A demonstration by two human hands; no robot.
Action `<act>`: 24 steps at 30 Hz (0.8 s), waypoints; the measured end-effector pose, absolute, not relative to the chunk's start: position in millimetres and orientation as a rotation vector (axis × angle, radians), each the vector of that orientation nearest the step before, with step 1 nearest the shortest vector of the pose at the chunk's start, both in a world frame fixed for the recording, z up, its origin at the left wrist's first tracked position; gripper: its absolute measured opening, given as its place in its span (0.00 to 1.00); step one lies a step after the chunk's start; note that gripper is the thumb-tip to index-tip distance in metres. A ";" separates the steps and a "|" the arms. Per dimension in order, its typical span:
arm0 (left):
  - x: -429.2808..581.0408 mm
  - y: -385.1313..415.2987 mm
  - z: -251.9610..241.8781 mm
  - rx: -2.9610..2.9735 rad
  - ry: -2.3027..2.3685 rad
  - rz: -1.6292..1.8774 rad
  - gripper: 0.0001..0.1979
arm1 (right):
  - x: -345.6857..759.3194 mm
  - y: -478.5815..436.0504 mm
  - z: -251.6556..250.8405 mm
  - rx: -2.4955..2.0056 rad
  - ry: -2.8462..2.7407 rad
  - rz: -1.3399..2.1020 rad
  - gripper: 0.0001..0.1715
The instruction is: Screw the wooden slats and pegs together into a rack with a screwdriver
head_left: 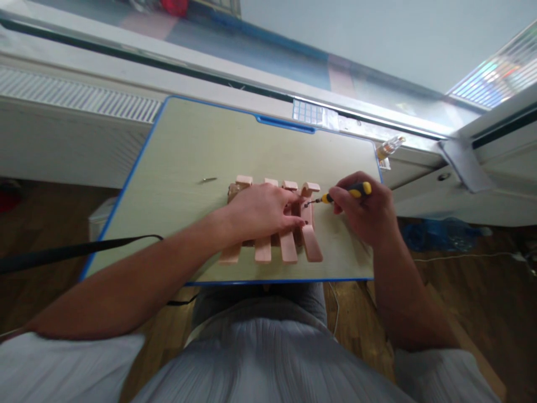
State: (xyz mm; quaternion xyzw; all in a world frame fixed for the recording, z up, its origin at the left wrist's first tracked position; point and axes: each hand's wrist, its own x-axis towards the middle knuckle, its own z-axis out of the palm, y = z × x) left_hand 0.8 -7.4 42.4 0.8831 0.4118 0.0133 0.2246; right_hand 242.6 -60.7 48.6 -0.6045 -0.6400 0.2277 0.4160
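Observation:
A wooden hook rack [263,249] with several pale, curved slats lies on the folding table. My left hand [264,207] rests across it from the left and grips it, thumb and fingertips at the rightmost slat [311,243]. In my right hand [367,207] is a screwdriver [356,190] with a yellow and black handle, held in closed fingers from the right. Its shaft points left, and the tip meets the rack near a small dark screw head [306,205], just beside my left fingertips. Part of the rack is hidden under my left hand.
The table [201,140] has a blue rim. A small metal piece [208,179], perhaps a screw or bit, lies on its left half. Beyond the back edge are a radiator [79,92] and a windowsill. A clear bottle [390,146] stands past the right corner. A black strap [84,246] crosses the left edge.

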 end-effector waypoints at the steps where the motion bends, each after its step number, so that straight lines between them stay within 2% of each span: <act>1: 0.7 -7.3 42.4 2.435 1.131 0.035 0.25 | 242.2 -60.1 49.2 -1.525 -1.615 0.560 0.09; 14: 2.2 -5.7 41.5 2.430 1.154 0.024 0.25 | 230.8 -48.7 81.3 -1.508 -2.083 0.407 0.10; 24: 1.4 -5.4 40.5 2.418 1.156 0.035 0.26 | 229.0 -48.8 77.3 -1.531 -2.030 0.247 0.08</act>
